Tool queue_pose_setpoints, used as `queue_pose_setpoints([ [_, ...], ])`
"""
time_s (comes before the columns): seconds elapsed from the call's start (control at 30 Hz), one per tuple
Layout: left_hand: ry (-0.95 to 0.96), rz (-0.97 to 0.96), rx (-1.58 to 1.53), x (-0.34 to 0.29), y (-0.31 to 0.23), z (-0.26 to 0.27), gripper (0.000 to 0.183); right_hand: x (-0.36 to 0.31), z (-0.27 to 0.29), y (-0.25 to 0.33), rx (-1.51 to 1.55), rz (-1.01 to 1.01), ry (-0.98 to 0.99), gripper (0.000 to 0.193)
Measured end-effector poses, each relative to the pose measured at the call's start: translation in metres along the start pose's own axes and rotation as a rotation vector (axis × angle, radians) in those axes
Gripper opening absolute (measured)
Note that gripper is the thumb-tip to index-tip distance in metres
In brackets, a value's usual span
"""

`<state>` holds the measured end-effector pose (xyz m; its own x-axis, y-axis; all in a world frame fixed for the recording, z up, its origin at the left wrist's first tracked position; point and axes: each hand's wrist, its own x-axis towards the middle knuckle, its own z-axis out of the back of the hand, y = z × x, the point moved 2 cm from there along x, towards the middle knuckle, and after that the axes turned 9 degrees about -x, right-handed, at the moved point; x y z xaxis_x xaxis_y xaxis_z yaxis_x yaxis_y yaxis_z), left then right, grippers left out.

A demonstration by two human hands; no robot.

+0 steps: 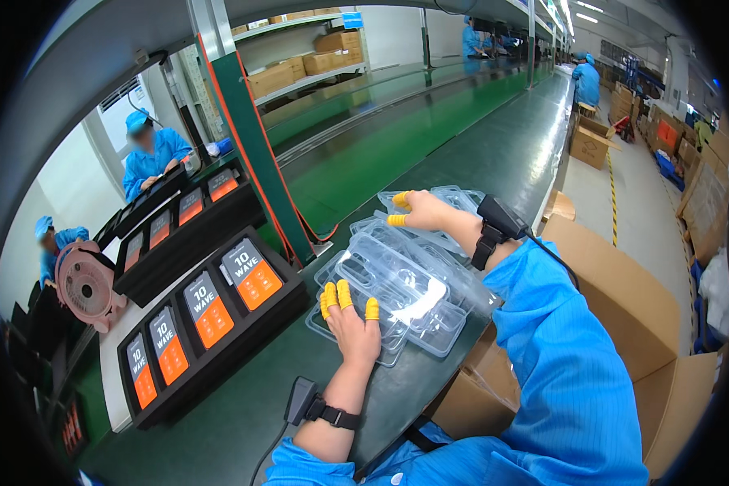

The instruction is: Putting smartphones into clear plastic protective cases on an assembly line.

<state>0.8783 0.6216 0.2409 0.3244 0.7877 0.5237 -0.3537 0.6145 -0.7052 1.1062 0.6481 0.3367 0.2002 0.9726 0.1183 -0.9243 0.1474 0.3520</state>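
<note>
A loose pile of clear plastic blister trays (393,279) lies on the dark green bench in front of me, overlapping at several angles. My left hand (355,334) rests at the pile's near left edge, its fingers spread and stretched over the plastic. Toward the far side of the pile, my right hand (426,212) reaches across with finger and thumb apart, touching or just above the trays there. Yellow finger cots cover fingertips on both hands. Each wrist wears a black strap with a small black device and cable.
To the left stands a black foam tray (206,324) with several black-and-orange boxes; more such trays are behind it. A green post (259,154) rises beside the pile. Open cardboard cartons (599,300) sit at my right. A pink fan (89,283) and co-workers in blue are farther off.
</note>
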Motion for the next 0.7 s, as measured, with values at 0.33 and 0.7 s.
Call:
queue_pose_setpoints([
  [0.33, -0.020, -0.032, -0.012, -0.001, -0.001, 0.000, 0.060, -0.053, 0.039, 0.002, 0.224, 0.325, -1.046, 0.025],
  [0.7, -0.050, -0.071, 0.023, 0.002, 0.001, 0.001, 0.057, -0.172, 0.006, -0.019, 0.175, 0.382, -0.637, 0.045],
])
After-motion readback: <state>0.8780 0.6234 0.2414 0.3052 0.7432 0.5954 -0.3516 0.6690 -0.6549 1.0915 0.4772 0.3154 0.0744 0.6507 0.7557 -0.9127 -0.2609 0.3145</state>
